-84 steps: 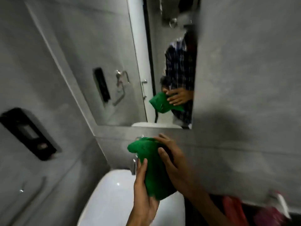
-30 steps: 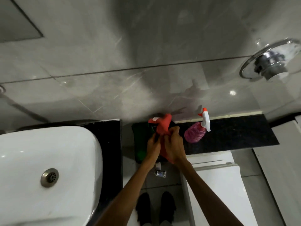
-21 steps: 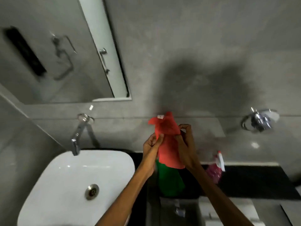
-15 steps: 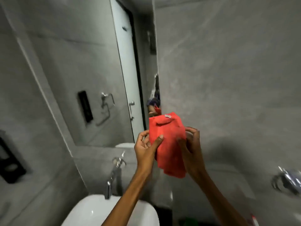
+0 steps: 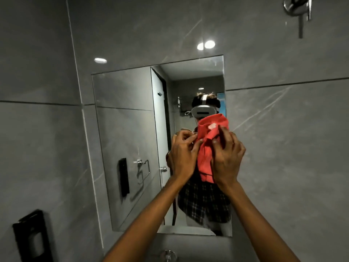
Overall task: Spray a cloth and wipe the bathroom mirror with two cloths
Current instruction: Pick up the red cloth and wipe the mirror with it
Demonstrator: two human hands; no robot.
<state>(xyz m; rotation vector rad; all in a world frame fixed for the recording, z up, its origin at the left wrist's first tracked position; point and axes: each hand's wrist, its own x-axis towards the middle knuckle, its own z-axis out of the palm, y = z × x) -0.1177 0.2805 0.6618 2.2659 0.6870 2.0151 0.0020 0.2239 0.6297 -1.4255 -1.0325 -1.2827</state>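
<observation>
A red cloth with a small white label hangs bunched between both my hands, raised in front of the right part of the wall mirror. My left hand pinches its left edge. My right hand grips its right side, fingers curled over the folds. The mirror shows a person in a checked shirt behind the cloth. The green cloth and the spray bottle are out of view.
Grey tiled walls surround the mirror. A black dispenser is mounted low on the left wall. The top of a chrome tap shows at the bottom edge. A chrome shower fitting sits at the top right.
The green cloth was put down on the counter and the red cloth picked up. Both hands have lifted the red cloth from counter height up in front of the mirror.
</observation>
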